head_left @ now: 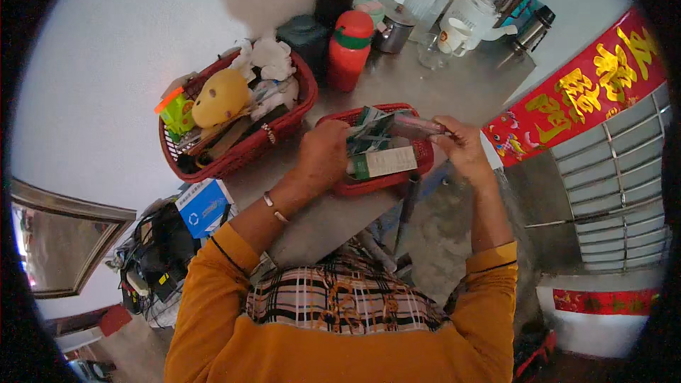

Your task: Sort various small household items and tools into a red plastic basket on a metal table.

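Observation:
A small red plastic basket sits on the metal-topped table in front of me. In it are several green-and-silver packets and a white-and-green box that bears writing. My right hand grips one end of a flat, pinkish see-through item above the basket's right side. Its exact kind is blurred. At the basket's left rim, beside the packets, my left hand is curled with its back towards me. Its fingertips are hidden, so whether they hold the rim or a packet cannot be told.
A larger red basket holds a yellow toy-like object and crumpled white bags. Behind stand a red-orange flask, a metal pot, a white kettle and a glass mug. A blue box lies left, beside dark bags.

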A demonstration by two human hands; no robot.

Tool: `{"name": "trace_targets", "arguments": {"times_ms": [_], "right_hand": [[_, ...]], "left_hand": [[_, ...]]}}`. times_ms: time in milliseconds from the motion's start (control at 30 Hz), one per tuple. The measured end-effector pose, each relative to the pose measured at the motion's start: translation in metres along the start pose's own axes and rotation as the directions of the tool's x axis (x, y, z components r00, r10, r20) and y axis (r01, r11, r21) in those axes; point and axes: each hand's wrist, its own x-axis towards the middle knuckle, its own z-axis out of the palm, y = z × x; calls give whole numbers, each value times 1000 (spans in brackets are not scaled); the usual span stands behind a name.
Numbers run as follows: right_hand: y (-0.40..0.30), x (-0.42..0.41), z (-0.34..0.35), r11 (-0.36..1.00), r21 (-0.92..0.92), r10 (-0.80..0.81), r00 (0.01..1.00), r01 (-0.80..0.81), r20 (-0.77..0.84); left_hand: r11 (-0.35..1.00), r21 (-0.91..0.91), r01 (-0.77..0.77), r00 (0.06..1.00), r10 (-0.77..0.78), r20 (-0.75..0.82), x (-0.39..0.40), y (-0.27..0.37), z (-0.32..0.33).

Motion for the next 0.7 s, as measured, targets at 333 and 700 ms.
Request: {"name": "trace_targets", "arguments": {"times_ms": [333,700], "right_hand": [[-18,-5,-28,547,792,460,888,-273,-12],[-24,2,-8,615,757,398,916,-221,-56]], "left_hand": [[993,-115,-17,999,20,28,-2,-5,-1],[987,49,-152,898,117,425,-5,17,-12]]}}
